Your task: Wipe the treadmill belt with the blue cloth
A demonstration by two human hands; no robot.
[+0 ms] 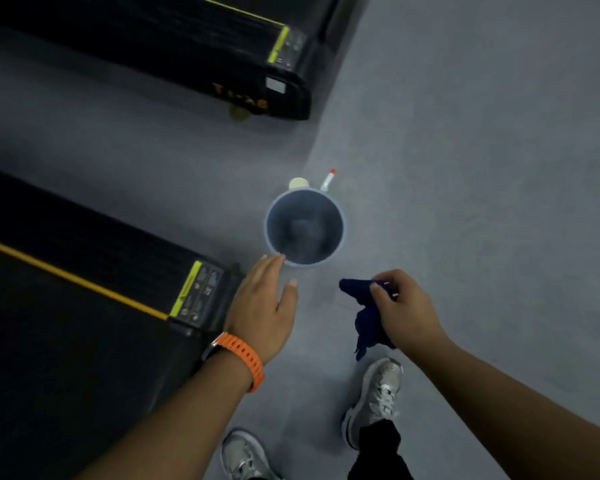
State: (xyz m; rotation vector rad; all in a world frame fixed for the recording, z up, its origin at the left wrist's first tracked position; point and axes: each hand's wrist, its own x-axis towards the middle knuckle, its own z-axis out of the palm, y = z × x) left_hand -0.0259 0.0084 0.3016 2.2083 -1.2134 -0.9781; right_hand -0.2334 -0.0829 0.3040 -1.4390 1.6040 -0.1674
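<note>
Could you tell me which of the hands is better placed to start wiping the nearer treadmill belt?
The right hand, probably: it grips the blue cloth. The left hand hangs nearer the treadmill belt but is empty, by the bucket.

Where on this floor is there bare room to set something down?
Widest: the grey floor right of the bucket. Also the strip between the near treadmill and the far treadmill. Crowded: behind the bucket, by the spray bottle and a pale round thing; and in front, under the left hand and right hand.
</note>
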